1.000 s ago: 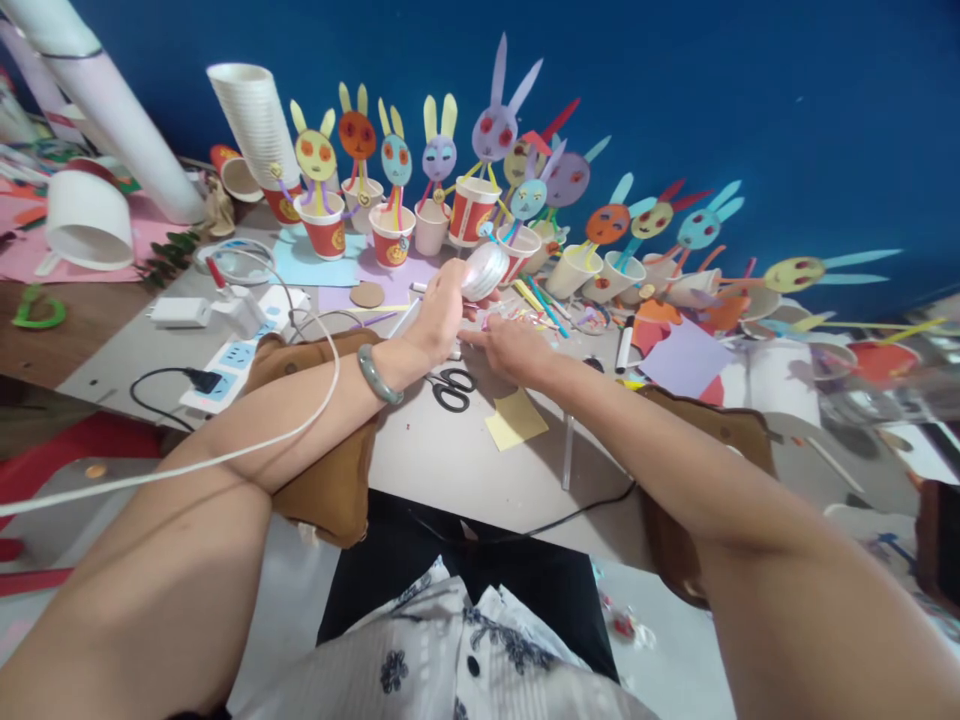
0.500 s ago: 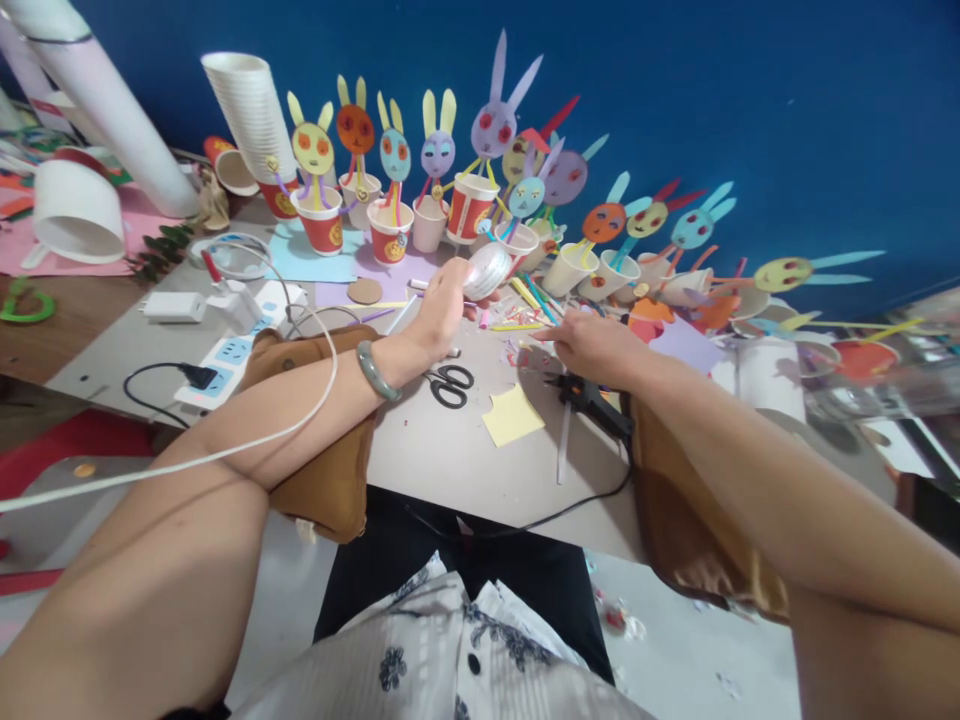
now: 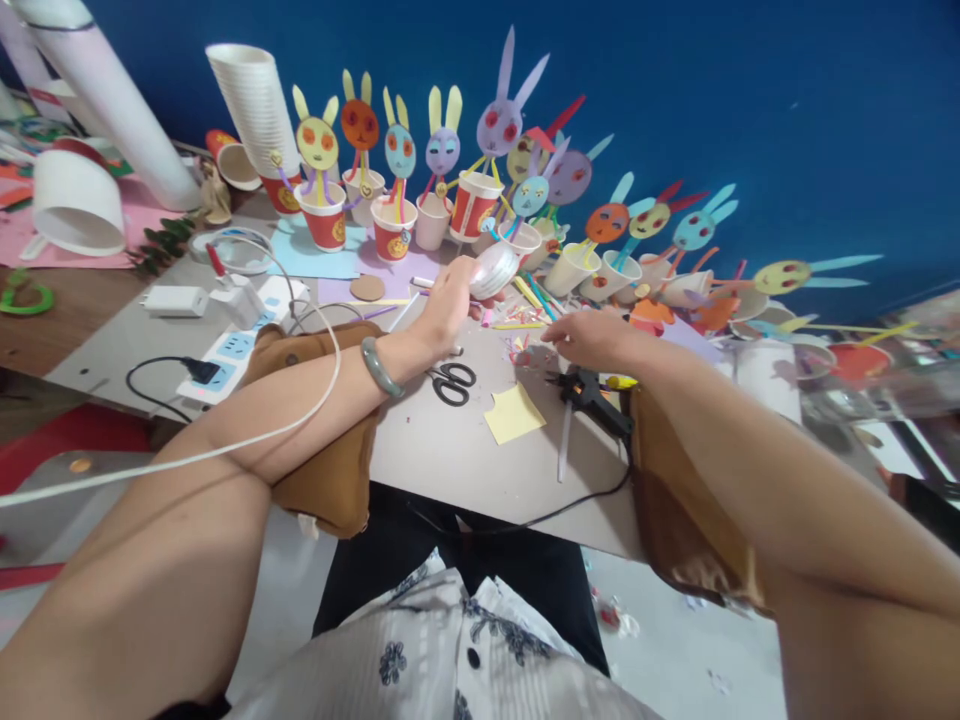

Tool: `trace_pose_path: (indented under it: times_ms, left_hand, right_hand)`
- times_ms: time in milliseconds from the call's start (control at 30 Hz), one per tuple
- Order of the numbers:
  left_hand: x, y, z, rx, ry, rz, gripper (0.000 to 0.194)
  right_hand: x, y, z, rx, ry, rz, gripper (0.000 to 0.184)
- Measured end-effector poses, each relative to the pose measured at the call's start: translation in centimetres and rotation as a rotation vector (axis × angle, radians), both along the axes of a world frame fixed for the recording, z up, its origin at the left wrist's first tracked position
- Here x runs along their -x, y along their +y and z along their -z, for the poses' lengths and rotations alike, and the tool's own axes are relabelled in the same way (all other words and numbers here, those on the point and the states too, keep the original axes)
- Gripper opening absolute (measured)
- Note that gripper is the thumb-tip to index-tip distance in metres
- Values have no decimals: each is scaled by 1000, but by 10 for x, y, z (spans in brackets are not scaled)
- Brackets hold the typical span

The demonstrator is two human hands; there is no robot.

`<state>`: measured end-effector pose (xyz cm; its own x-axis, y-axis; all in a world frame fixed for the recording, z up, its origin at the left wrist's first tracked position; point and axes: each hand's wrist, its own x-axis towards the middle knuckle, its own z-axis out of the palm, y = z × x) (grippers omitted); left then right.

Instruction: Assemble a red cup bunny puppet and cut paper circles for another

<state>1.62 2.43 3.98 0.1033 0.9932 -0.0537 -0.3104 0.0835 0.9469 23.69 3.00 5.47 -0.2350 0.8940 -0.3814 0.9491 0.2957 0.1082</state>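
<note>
My left hand [image 3: 450, 300] is closed round a white, round, flat-faced thing [image 3: 495, 270] with faint marks on it, tilted toward me. My right hand [image 3: 581, 335] hovers palm down, low over paper scraps [image 3: 517, 350], its fingers loosely bent and nothing visible in them. Just below that hand lies a black glue gun [image 3: 592, 400] with a clear glue stick [image 3: 564, 440] beside it. Black-handled scissors [image 3: 453, 383] rest near my left wrist, their blades partly hidden. A cut piece of yellow paper [image 3: 514, 413] lies between scissors and glue gun.
Paper cups with rabbit-faced figures [image 3: 394, 228] line the wall side. A tall cup stack [image 3: 255, 110] stands at back left. A power strip [image 3: 232, 345] and a white cable [image 3: 330, 370] are by my left arm. Brown cushions [image 3: 337, 480] lie under both forearms.
My right hand has shifted slightly, its extended finger now bent downward. A yellow thing shows beneath its wrist. My left hand still holds the white round thing, tilted slightly differently.
</note>
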Motion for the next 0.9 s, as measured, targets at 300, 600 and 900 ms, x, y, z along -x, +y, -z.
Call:
trace_pose_path:
  times_ms: [300, 600, 900]
  left_hand:
    - [1, -2, -2, 5, 13, 9, 40]
    - [-1, 0, -1, 17, -31, 35, 38]
    - [0, -1, -2, 8, -9, 35, 40]
  right_hand:
    - [19, 11, 8, 228, 49, -15, 34]
    - [7, 25, 1, 135, -195, 4, 17]
    - [20, 25, 15, 141, 93, -19, 38]
